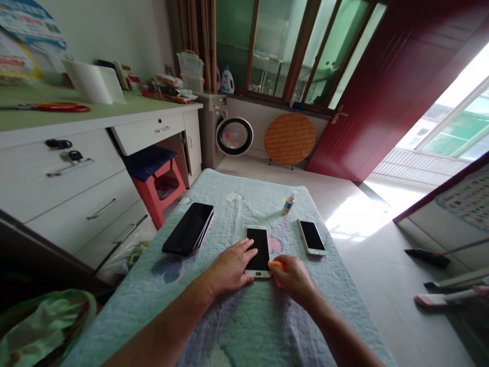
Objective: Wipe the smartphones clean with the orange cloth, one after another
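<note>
A white smartphone (262,250) with a dark screen lies face up on the cloth-covered table (229,326). My left hand (233,265) rests along its left edge, fingers spread, fingertips on the glass. Bunched in the closed fingers of my right hand (294,280) is an orange cloth (278,266), touching the phone's lower right edge. To the left, a stack of black smartphones (190,228) lies on the cover. A smaller white smartphone (312,236) lies at the right. Beyond the middle phone stands a small spray bottle (289,203) with an orange-and-blue label.
Left of the table are a white drawer desk (95,168) and a red stool (158,186) with a dark cushion. A washing machine (214,122) with its door open and a round wooden tabletop (290,138) stand behind. A green-rimmed bin (89,306) is at lower left.
</note>
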{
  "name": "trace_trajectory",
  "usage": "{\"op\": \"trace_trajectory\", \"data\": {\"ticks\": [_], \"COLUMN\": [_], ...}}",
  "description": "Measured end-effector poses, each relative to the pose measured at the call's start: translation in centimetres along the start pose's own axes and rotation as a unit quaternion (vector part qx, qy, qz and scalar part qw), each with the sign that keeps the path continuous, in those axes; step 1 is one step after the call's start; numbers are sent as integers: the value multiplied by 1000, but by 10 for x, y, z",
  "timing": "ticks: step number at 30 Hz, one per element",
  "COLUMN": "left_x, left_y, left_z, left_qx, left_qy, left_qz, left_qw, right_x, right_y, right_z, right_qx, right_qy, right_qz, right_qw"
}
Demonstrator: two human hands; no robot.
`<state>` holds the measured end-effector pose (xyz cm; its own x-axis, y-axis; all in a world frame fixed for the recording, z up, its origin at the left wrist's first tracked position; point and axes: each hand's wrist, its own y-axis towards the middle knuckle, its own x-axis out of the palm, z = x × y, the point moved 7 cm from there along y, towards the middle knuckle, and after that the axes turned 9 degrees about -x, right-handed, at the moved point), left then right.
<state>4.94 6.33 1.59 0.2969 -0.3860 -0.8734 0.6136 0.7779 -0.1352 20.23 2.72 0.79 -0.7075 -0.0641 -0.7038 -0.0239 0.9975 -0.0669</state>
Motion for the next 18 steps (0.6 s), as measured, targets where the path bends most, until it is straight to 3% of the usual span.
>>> {"op": "trace_trajectory", "data": {"ticks": [6, 10, 18], "left_x": [-1, -2, -5], "left_y": [-1, -1, -2], "left_z": [1, 2, 5], "left_qx": [1, 1, -3], "left_qy": [-5, -6, -1], "left_qz": [-8, -13, -25], "left_qw": [1000, 1000, 1000], "right_x": [-4, -5, -2], "right_y": [30, 54, 91], "right_z": [3, 9, 15], "right_qx": [-13, 7, 71], "right_qy": [-23, 32, 145], "right_qz": [50, 66, 38], "right_qw": [998, 997, 986]}}
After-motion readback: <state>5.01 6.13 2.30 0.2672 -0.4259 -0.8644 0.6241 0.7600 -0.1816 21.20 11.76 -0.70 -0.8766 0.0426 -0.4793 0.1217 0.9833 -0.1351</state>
